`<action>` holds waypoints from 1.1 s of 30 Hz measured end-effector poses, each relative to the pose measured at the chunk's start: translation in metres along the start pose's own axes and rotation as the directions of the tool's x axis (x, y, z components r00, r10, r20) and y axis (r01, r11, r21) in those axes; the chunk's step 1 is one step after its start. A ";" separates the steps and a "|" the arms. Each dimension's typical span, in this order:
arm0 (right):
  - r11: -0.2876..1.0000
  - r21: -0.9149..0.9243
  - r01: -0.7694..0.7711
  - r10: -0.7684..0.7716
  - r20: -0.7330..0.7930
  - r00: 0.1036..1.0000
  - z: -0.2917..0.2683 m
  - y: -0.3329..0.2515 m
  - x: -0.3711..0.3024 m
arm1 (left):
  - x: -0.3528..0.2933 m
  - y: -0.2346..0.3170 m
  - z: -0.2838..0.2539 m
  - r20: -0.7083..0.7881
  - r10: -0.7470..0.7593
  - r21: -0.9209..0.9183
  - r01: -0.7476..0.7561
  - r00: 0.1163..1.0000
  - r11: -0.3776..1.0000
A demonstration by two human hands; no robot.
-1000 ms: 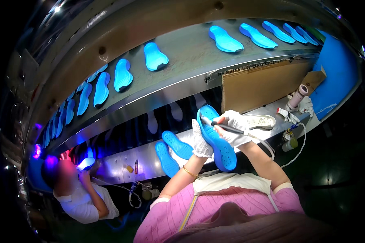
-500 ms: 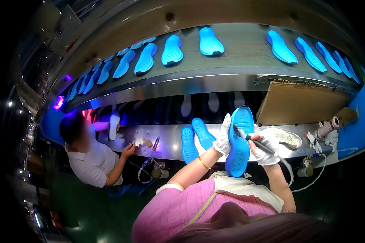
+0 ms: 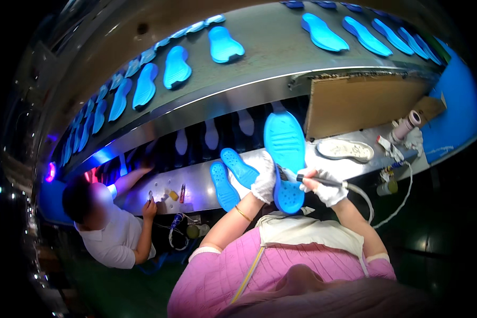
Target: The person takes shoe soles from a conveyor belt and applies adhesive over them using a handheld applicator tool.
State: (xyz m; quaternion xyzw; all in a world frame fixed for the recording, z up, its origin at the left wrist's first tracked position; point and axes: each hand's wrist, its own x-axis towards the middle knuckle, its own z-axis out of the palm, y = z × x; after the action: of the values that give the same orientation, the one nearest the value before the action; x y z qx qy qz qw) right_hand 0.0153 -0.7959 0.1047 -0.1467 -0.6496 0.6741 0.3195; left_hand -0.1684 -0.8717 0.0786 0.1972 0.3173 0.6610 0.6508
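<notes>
My left hand [image 3: 264, 180], in a white glove with bare fingertips, grips a blue shoe sole [image 3: 284, 139] by its left edge, above the bench's front edge. The sole stands nearly upright, its grooved and dimpled face toward me. My right hand [image 3: 329, 192], gloved the same way, is closed on a brush [image 3: 324, 181] with a black handle and a pale hose at its rear end. The brush's bristles lie against the lower part of the sole, near its left side. Left of my left hand, two more blue soles [image 3: 224, 186] lie on the bench.
A conveyor belt [image 3: 265, 58] carrying rows of blue soles runs behind the metal bench [image 3: 196, 183]. On the right are a cardboard sheet [image 3: 365, 106], a whitish sole [image 3: 345, 150] and a pink bottle [image 3: 406, 126]. A co-worker [image 3: 114, 233] sits at the left, reaching under the belt.
The brush has gone from the sole's upper part down to its lower part. My left hand has shifted lower along the sole's edge. The whole view has swung, moving the scene leftward.
</notes>
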 end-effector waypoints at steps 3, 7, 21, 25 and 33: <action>0.986 0.169 0.000 0.025 -0.141 0.990 0.003 -0.006 0.010 | 0.012 0.009 0.007 0.064 0.049 -0.129 -0.041 0.997 0.991; 0.914 -0.266 0.306 -0.307 0.039 0.951 0.016 -0.019 0.013 | 0.030 0.020 0.015 0.186 0.168 -0.211 -0.127 0.968 0.969; 0.889 0.423 -0.176 0.150 0.094 0.984 0.007 -0.024 0.017 | 0.050 0.049 0.013 0.463 0.438 -0.455 -0.217 0.770 0.863; 0.999 -0.030 -0.023 0.022 -0.022 1.000 0.001 -0.026 0.017 | 0.046 0.055 0.005 0.488 0.347 -0.248 -0.254 0.801 0.935; 0.927 -0.110 -0.360 0.376 0.232 0.897 -0.017 -0.042 0.030 | 0.043 0.071 0.011 0.405 0.148 0.318 -0.291 0.902 0.902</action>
State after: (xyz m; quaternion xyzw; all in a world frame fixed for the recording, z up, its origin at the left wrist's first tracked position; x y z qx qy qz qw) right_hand 0.0133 -0.7660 0.1502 -0.1914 -0.6662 0.7141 0.0976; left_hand -0.2160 -0.8241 0.1277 0.4729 0.2830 0.6099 0.5694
